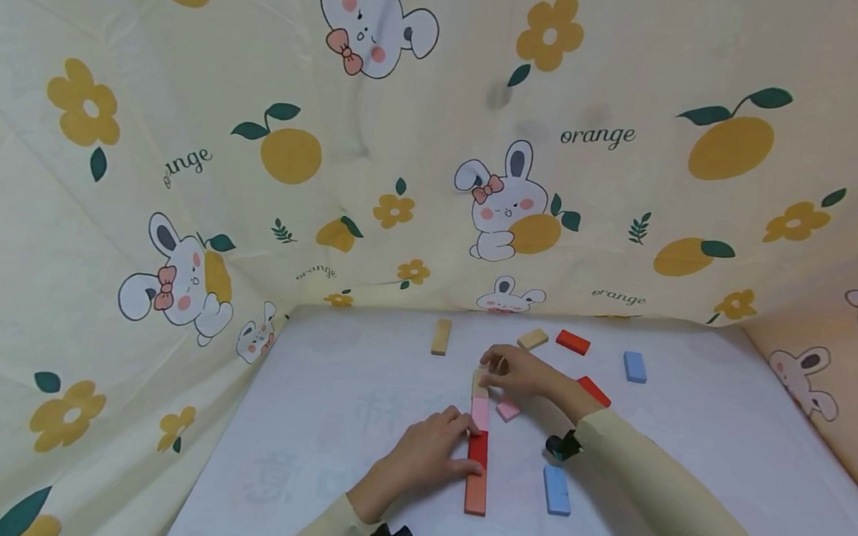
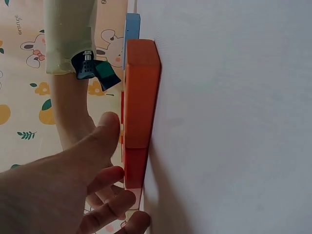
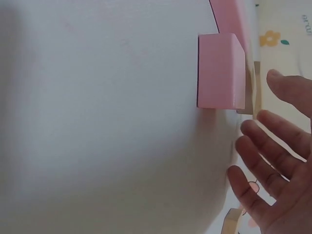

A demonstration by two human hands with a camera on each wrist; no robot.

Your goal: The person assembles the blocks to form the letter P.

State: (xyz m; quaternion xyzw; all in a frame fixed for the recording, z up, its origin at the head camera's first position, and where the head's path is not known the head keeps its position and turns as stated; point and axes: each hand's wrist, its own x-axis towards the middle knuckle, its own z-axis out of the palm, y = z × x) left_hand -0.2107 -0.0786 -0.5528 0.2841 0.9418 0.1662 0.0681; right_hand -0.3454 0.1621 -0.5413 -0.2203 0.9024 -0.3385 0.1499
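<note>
A straight row of flat blocks runs away from me: an orange block (image 1: 476, 494), a red block (image 1: 478, 450), a pink block (image 1: 481, 414) and a plain wooden block (image 1: 479, 384) at the far end. My left hand (image 1: 429, 448) touches the row from the left, thumb by the orange-red joint and index finger near the red-pink joint. Over at the far end, my right hand (image 1: 522, 372) has its thumb and fingertips close about the wooden block. The right wrist view shows those fingers spread and relaxed. A loose pink block (image 3: 219, 73) sits just right of the row.
Blue blocks (image 1: 557, 491) (image 1: 634, 367) lie on the right, one near and one far. Red blocks (image 1: 573, 342) (image 1: 594, 391) and wooden blocks (image 1: 441, 337) (image 1: 533, 338) are scattered farther back. A patterned cloth (image 1: 422, 136) rises behind the white table (image 1: 301, 424).
</note>
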